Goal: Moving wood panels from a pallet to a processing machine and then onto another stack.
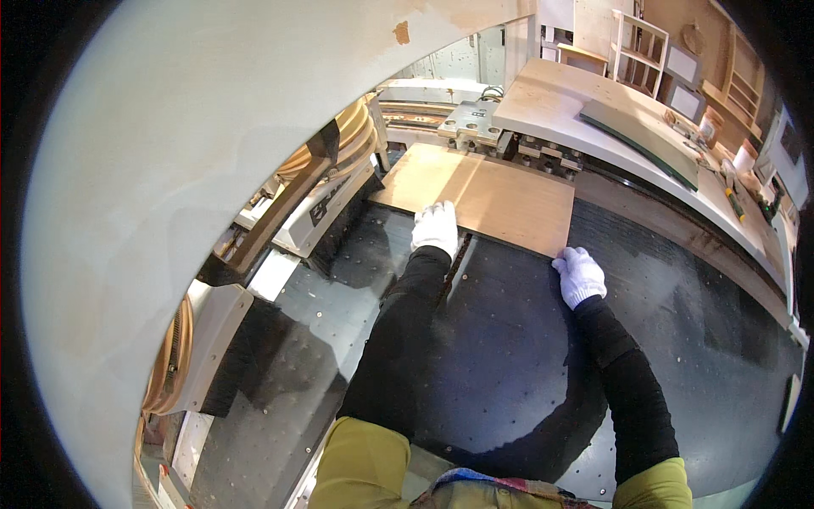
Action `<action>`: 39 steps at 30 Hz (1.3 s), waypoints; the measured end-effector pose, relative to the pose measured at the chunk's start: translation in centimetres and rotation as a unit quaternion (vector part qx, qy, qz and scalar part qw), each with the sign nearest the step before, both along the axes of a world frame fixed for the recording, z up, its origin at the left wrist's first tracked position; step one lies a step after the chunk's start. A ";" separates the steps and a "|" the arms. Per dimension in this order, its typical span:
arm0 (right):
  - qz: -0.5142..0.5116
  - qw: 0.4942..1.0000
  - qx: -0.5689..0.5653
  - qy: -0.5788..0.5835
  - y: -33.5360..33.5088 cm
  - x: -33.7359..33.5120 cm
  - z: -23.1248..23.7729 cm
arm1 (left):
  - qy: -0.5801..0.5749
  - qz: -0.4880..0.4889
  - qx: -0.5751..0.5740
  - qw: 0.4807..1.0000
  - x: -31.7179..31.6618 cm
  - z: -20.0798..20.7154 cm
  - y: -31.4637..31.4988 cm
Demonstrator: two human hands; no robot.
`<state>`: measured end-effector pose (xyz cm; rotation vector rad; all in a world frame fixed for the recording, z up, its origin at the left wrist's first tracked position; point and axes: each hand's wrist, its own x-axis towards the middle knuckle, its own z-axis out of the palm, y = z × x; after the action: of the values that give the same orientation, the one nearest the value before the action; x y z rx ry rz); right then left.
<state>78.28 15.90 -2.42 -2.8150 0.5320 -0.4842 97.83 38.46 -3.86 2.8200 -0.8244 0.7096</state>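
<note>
A flat, light-brown wooden board lies on the dark machine table, its far edge up against metal fittings. My left hand, in a white knit glove, is at the board's near edge, left of the middle, with fingers curled over the edge. At the near right corner, my right hand, gloved the same way, has its fingers closed around the board's corner. The undersides of the fingers are hidden on both hands. Black sleeves cover my forearms.
A large pale machine housing arcs over the left side. Beneath it sit ribbed hoses and black brush strips. Beyond the board are a metal plate with holes and a pale worktop bearing a dark-edged panel and hand tools.
</note>
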 end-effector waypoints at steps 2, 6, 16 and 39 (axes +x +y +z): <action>0.007 1.000 -0.003 -0.002 0.0 -0.1 0.1 | -0.023 0.001 -0.008 1.000 0.0 0.0 0.1; -0.004 1.000 0.003 0.007 0.3 -0.2 0.5 | 0.010 -0.007 0.006 1.000 0.0 0.2 0.2; -0.018 1.000 0.001 0.018 0.4 -0.2 0.7 | 0.007 0.000 -0.007 1.000 0.0 0.1 0.1; 0.122 0.981 0.148 -0.035 1.3 -19.6 0.9 | 0.233 -0.244 0.278 0.899 -36.3 5.8 0.7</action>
<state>58.64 17.19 -1.57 -2.5219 0.2165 -0.4153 61.57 39.19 1.98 2.8006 -1.7387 -0.3202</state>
